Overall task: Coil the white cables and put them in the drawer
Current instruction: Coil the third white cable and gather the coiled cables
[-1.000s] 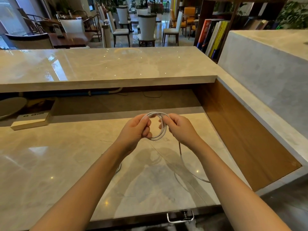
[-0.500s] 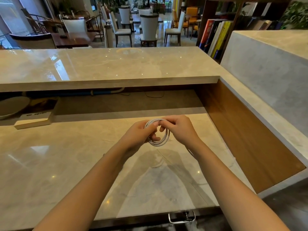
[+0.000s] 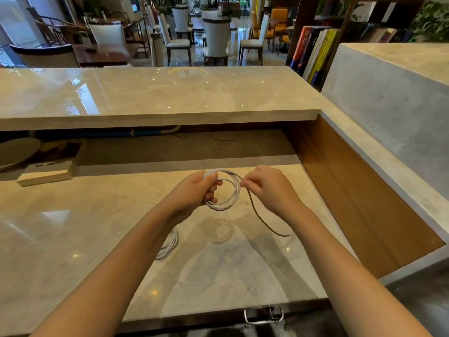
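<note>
Light, springy white cable (image 3: pixel 224 190) — left hand (image 3: pixel 194 190) clamps its loops, right hand (image 3: pixel 267 188) pinches the limp tail — hold crossings firmly.

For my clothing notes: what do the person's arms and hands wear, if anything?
Nothing is worn that the head view shows. Both forearms are bare up to the frame edge, with no sleeve visible. The left hand and the right hand have no glove, ring, watch or bracelet in sight.

Both forearms are bare to the frame's lower edge, no sleeves showing, and the left hand (image 3: pixel 194 190) and right hand (image 3: pixel 269 188) wear nothing.
</note>
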`<action>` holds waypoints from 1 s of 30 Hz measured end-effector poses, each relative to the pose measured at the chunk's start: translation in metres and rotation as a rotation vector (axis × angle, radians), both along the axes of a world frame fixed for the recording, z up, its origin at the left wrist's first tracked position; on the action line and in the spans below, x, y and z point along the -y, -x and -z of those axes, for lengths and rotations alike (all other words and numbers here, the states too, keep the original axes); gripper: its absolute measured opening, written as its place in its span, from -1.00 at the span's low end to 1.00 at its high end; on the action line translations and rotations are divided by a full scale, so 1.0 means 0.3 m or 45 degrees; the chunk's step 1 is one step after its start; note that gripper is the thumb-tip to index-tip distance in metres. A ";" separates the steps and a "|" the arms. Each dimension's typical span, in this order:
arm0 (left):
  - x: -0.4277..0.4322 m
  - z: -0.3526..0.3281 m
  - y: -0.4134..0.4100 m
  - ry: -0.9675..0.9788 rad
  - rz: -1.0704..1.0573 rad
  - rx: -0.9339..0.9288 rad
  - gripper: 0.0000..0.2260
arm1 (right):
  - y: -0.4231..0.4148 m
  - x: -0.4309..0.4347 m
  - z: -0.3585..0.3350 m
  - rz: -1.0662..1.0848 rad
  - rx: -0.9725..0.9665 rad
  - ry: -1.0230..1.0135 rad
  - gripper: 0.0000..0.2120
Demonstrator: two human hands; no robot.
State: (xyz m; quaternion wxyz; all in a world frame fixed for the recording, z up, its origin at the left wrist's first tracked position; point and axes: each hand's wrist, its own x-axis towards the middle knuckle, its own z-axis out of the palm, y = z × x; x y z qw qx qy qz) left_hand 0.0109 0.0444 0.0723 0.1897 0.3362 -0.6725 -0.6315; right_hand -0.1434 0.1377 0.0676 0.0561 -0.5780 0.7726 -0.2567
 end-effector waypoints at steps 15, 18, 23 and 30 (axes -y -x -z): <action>0.007 0.005 0.028 0.724 -0.247 0.215 -0.86 | -0.068 0.005 0.001 -0.060 1.605 0.034 -0.76; 0.015 0.040 0.036 0.786 -0.304 0.286 -0.85 | -0.087 0.001 0.006 -0.033 1.717 0.059 -0.75; 0.000 0.062 0.058 0.771 -0.289 0.346 -0.86 | -0.113 0.007 0.018 0.069 1.350 0.063 -0.90; 0.022 0.019 0.054 0.619 -0.116 0.292 -0.79 | -0.103 0.018 0.025 0.186 1.821 0.053 -0.79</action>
